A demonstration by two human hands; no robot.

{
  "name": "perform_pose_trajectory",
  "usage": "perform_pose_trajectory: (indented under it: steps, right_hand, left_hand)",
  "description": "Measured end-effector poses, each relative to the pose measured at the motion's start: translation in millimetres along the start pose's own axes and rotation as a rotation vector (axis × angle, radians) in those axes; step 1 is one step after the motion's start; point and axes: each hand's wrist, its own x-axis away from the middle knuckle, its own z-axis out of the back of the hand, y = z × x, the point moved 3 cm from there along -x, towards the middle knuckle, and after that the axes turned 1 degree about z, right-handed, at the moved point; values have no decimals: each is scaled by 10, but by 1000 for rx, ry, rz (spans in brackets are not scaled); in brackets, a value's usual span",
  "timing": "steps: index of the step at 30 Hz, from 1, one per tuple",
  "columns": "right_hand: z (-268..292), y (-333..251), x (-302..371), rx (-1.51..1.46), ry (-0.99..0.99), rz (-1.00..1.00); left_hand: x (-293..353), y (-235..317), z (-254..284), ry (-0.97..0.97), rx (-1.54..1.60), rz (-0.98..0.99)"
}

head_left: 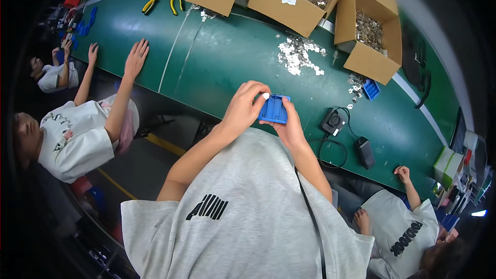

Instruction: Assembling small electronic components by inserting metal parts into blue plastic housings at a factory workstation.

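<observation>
My right hand (290,125) grips a blue plastic case with long parallel slots (273,111) by its right side, thumb on top and fingers beneath. My left hand (242,104) is closed in a pinch at the case's upper left corner. A small white piece (265,95) shows at those left fingertips; its exact kind is too small to tell. Beyond my hands, a loose pile of small shiny metal tabs (297,56) lies on the green table (227,46). Another blue slotted case (371,90) rests at the right beside scattered tabs.
Open cardboard boxes of small metal parts (368,59) line the far side. A small black fan device (332,122) and a black power adapter (364,153) with cables lie at right. Yellow-handled pliers (176,2) are at far left. Co-workers sit on both sides, a hand (136,59) on the table.
</observation>
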Motion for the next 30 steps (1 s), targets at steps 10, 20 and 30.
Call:
perform_pose_trajectory:
  steps: [10,20,30]
  right_hand:
    - [-21,27,-87,3,31,14]
    - [168,178,-221,232,267,151]
    - [274,249,-320,627,272,270]
  left_hand:
    - [-58,-21,3,-16,-124,-54]
    - [-71,-285,-118,-114,258,301]
    - [16,-544,-139,-177,361,426]
